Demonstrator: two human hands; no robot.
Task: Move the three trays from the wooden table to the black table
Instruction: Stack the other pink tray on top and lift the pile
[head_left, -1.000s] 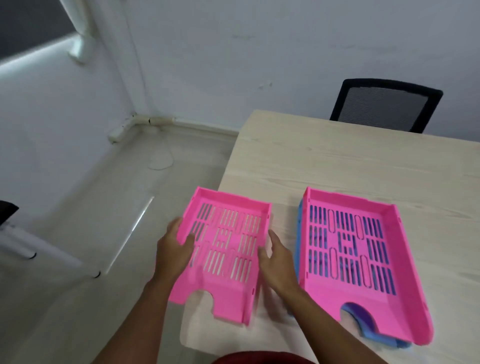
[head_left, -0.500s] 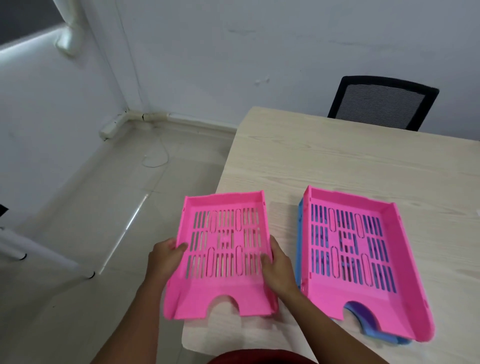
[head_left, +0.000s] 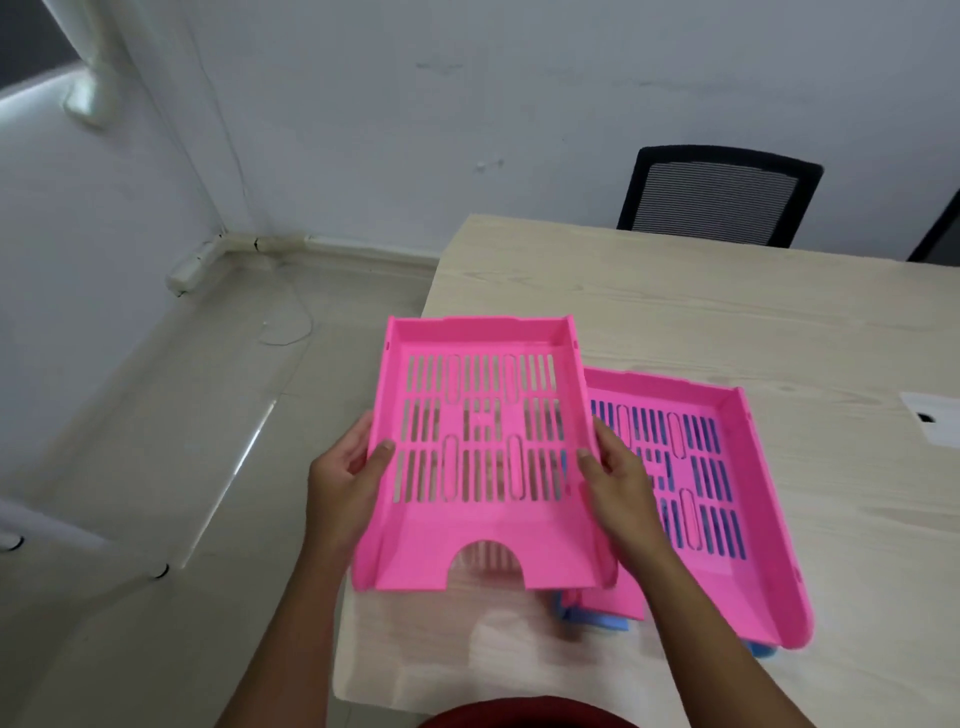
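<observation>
2 bare forearms are seen rising from the lower edge of the view, with no sleeve, watch, band or ring to be made out on either. The left hand (head_left: 347, 486) and the right hand (head_left: 615, 486) are uncovered, with short nails visible on the thumbs. A strip of dark red garment (head_left: 524, 717) is shown at the bottom edge, between the 2 arms.
</observation>
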